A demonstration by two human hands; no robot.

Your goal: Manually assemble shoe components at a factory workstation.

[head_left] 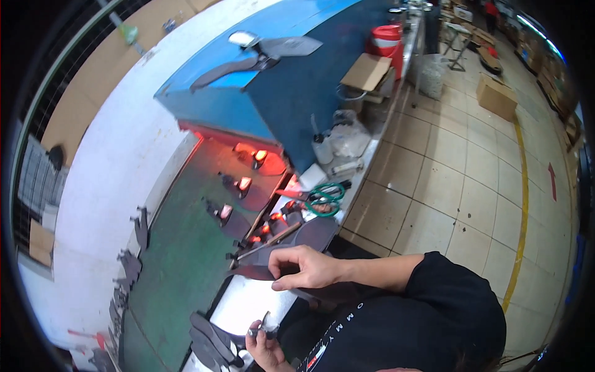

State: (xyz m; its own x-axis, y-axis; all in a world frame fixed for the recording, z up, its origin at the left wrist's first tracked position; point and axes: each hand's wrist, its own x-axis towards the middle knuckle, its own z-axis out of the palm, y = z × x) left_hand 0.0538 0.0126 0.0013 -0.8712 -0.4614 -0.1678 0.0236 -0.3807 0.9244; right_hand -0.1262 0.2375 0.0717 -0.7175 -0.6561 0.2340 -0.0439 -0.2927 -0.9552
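My right hand [304, 266] curls its fingers and thumb round the edge of a dark, flat sandal sole [253, 271], whose narrow end points left and whose rest passes under the hand. Lower down, my left hand [266, 352] pinches a small dark strap piece [269, 323] with a shiny silver face. A white pad [251, 301] lies between the two hands. Several dark soles [211, 341] are stacked beside my left hand. Past my right hand lie another dark sole [317, 232] and a thin stick-like tool [285, 233].
A green conveyor belt [167, 266] carries sandals with shiny straps [224, 212] near a red-glowing blue heater housing [214, 118]. A sandal pair [266, 56] rests on it. Green-handled scissors [326, 198], a bottle [321, 147] and a cardboard piece [367, 72] are on the right-hand ledge.
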